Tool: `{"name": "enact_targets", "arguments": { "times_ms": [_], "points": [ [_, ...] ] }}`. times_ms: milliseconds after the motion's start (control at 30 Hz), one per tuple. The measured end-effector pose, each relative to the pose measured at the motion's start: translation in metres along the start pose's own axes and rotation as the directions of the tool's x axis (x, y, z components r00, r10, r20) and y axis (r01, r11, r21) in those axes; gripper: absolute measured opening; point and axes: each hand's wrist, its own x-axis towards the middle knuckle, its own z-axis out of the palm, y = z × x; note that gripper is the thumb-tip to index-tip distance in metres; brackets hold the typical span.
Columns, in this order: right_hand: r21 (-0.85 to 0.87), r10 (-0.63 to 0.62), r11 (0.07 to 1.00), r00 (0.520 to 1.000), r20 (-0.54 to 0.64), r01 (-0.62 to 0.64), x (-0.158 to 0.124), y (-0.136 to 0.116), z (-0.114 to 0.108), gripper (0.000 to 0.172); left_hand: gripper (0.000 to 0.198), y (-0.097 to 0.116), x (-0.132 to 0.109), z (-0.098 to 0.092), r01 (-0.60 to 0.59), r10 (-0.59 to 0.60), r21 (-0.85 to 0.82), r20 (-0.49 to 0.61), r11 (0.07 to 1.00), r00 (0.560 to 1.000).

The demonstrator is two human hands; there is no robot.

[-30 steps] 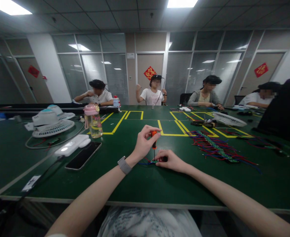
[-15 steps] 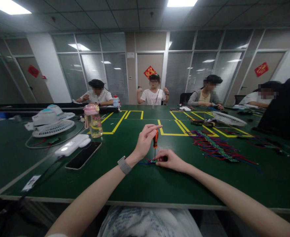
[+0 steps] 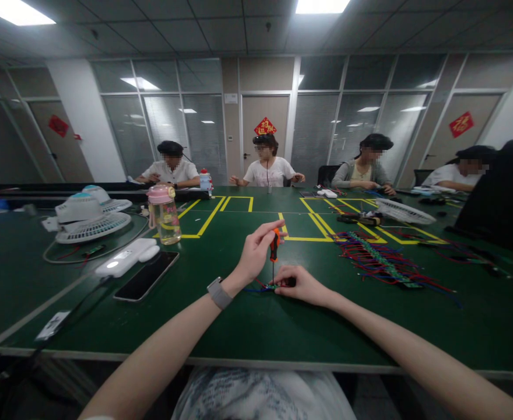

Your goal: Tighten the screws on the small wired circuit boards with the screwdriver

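My left hand (image 3: 259, 248) is closed around the top of an orange and black screwdriver (image 3: 274, 248), with the thumb and fingers at its handle. The screwdriver stands upright, its thin shaft pointing down at a small green circuit board (image 3: 270, 287) on the table. Blue and red wires run out from the board. My right hand (image 3: 300, 284) rests low beside the shaft, thumb and fingertips pinching the board's right side. Where the tip meets the board is too small to make out.
To the right lies a row of green circuit boards (image 3: 381, 258) with red and blue wires. On the left are a phone (image 3: 147, 276), a white power strip (image 3: 120, 259), a pink-lidded bottle (image 3: 164, 219) and white fan parts (image 3: 92, 224). Several people sit across the green table (image 3: 239, 338).
My left fingers have shifted slightly on the screwdriver handle, showing more of its top. My right hand stays put. The person opposite has lowered both hands and turned aside.
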Motion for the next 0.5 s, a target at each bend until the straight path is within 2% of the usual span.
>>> {"name": "enact_targets", "arguments": {
  "times_ms": [100, 233, 300, 433, 500],
  "points": [
    [-0.010, -0.002, 1.000, 1.000, -0.003, 0.002, 0.0001, 0.0003, -0.0001, 0.019, 0.031, 0.0018, -0.0013, 0.0015, 0.037, -0.037, -0.010, 0.001, 0.999, 0.999],
    [-0.010, -0.004, 1.000, 1.000, -0.001, 0.004, 0.0005, 0.0014, 0.0001, 0.020, 0.020, 0.0029, -0.0022, 0.0007, -0.049, 0.059, 0.155, -0.060, 0.987, 0.996],
    [-0.010, -0.007, 1.000, 1.000, -0.001, 0.007, 0.0006, 0.0017, 0.0003, 0.020, 0.021, 0.0016, -0.0011, -0.0007, -0.056, 0.062, 0.119, -0.049, 0.991, 0.997],
    [-0.003, -0.002, 1.000, 1.000, -0.003, 0.002, 0.0004, 0.0027, 0.0008, 0.020, 0.031, -0.0007, 0.0019, -0.0033, 0.040, -0.039, -0.058, 0.016, 0.998, 0.999],
    [0.004, -0.002, 1.000, 1.000, -0.004, 0.002, 0.0004, 0.0033, 0.0010, 0.020, 0.028, 0.0000, 0.0023, -0.0041, 0.035, -0.035, -0.011, -0.007, 0.999, 0.999]
  ]
}}
